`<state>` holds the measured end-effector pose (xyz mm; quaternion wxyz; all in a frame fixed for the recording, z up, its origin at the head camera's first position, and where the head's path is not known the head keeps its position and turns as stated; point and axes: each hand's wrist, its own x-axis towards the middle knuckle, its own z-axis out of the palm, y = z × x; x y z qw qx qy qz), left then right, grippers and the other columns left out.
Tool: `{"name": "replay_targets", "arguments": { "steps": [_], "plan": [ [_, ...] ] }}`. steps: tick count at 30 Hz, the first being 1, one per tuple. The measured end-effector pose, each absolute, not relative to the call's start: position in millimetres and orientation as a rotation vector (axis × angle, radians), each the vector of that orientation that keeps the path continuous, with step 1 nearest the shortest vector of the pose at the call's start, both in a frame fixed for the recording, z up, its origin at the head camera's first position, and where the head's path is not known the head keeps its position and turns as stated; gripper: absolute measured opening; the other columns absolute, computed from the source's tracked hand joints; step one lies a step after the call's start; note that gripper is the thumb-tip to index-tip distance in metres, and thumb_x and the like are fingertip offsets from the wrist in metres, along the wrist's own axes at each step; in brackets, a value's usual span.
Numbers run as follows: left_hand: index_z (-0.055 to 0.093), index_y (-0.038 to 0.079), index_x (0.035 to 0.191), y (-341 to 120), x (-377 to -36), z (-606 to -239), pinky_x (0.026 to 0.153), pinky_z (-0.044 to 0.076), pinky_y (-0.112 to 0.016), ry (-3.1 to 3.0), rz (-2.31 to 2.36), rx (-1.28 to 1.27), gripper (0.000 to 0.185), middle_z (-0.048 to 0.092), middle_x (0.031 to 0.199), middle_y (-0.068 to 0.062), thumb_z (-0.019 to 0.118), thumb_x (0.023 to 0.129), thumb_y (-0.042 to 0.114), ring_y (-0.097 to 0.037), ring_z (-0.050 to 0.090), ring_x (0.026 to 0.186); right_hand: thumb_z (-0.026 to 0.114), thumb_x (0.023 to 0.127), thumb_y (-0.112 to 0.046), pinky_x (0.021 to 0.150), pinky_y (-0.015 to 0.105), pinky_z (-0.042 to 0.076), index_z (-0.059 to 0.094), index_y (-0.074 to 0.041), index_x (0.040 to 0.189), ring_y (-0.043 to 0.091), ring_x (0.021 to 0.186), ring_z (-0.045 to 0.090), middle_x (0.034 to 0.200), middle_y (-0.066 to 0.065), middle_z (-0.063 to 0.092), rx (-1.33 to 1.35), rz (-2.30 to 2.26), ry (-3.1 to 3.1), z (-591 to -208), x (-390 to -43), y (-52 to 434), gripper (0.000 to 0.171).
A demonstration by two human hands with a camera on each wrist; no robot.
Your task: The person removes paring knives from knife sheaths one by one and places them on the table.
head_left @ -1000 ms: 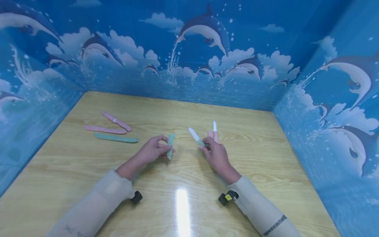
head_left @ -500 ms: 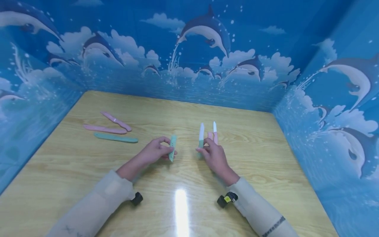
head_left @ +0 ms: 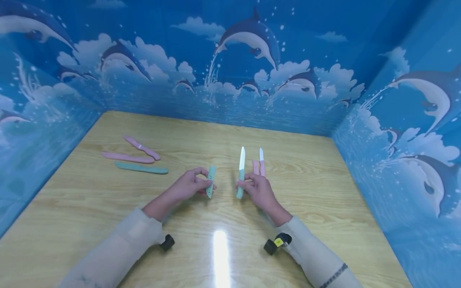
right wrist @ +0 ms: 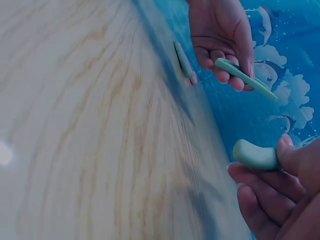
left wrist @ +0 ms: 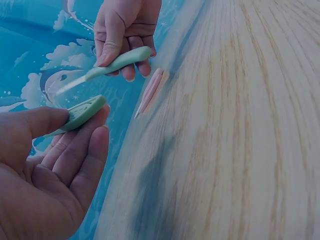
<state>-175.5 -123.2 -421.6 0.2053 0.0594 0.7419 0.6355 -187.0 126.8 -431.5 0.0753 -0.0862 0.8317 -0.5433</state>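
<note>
In the head view my left hand (head_left: 187, 185) pinches a light green knife sheath (head_left: 211, 176) between thumb and fingers, above the table. Slots show on its face in the left wrist view. To its right, my right hand (head_left: 261, 192) holds a paring knife (head_left: 241, 176) by its green handle, the pale blade pointing toward the back wall. Sheath and knife are apart, side by side. Just beyond the right hand lie a pink-handled knife (head_left: 261, 162) with its blade bare and a pink sheath (head_left: 255, 167), their near ends partly hidden by the hand.
Two slim pink pieces, one (head_left: 141, 148) slanting and one (head_left: 127, 157) nearly level, lie on the table's left side. A similar green piece (head_left: 141, 168) lies just before them. Dolphin-printed blue walls (head_left: 230, 104) rise behind the wooden table (head_left: 306, 232) and at both sides.
The knife in my right hand has turned from leaning left to pointing away, and its handle end now shows below the fingers. My left hand has shifted slightly right with the sheath.
</note>
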Motion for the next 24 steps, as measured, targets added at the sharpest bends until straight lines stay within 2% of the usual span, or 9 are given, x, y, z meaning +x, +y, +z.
{"name": "replay_targets", "arguments": {
  "steps": [4, 10, 24],
  "plan": [
    [0.048, -0.004, 0.119, -121.0, -175.8, -422.3, 0.084, 0.057, -0.04, 2.064, 1.774, 0.147, 0.027, 0.072, 0.102, -0.017, 0.058, 0.098, 0.01, -0.024, 0.071, 0.086, 0.06, 0.097, -0.009, 0.073, 0.031, 0.06, 0.064, 0.011, 0.102, 0.025, 0.083, 0.072, 0.092, 0.024, 0.071, -0.226, -1.706, 2.339, -434.4, -187.9, 127.0, 0.021],
    [0.049, -0.003, 0.118, -119.0, -176.1, -422.0, 0.083, 0.058, -0.039, 2.063, 1.768, 0.132, 0.026, 0.072, 0.103, -0.017, 0.058, 0.098, 0.01, -0.021, 0.071, 0.084, 0.056, 0.099, -0.009, 0.072, 0.029, 0.06, 0.063, 0.013, 0.105, 0.02, 0.078, 0.072, 0.092, 0.025, 0.071, -0.195, -1.738, 2.258, -432.6, -187.5, 127.5, 0.025],
    [0.047, -0.001, 0.118, -106.7, -185.7, -427.0, 0.081, 0.058, -0.037, 2.063, 1.831, 0.132, 0.024, 0.071, 0.105, -0.02, 0.057, 0.098, 0.008, -0.021, 0.071, 0.083, 0.057, 0.099, -0.015, 0.072, 0.037, 0.059, 0.066, 0.005, 0.107, 0.016, 0.074, 0.069, 0.095, 0.019, 0.072, -0.077, -1.696, 2.414, -429.3, -192.2, 127.3, 0.024]
  ]
}}
